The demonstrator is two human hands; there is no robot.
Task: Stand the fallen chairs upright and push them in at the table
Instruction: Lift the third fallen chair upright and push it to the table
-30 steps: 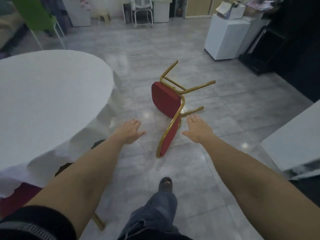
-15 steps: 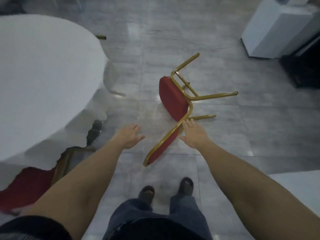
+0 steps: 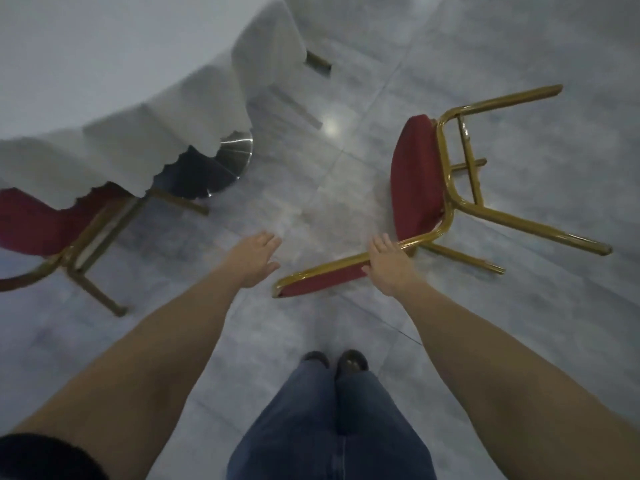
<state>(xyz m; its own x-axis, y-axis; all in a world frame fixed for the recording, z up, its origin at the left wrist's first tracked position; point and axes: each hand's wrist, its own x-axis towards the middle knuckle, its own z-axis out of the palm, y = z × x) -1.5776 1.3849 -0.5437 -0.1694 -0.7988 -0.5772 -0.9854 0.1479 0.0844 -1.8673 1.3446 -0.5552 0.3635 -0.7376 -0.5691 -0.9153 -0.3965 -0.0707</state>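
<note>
While the chair (image 3: 420, 174) lies tipped on the floor (image 3: 311, 188), the right hand (image 3: 389, 263) rests flat-fingered on its backrest frame, left hand (image 3: 251, 259) spread beside it.

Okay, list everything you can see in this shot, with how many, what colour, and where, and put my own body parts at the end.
Fallen chair: one, red cushions, gold frame, on its side on the floor, right of centre.
Second chair: one, red and gold, far left, partly under the tablecloth.
Table: one, white cloth, upper left.
Table base: one, shiny metal, below the cloth's edge.
Floor: grey tiles, throughout.
Shoes: two, dark, bottom centre.
Jeans: blue, bottom centre.
Left hand: open, above the floor, touching nothing.
Right hand: open, at the fallen chair's backrest frame.
</note>
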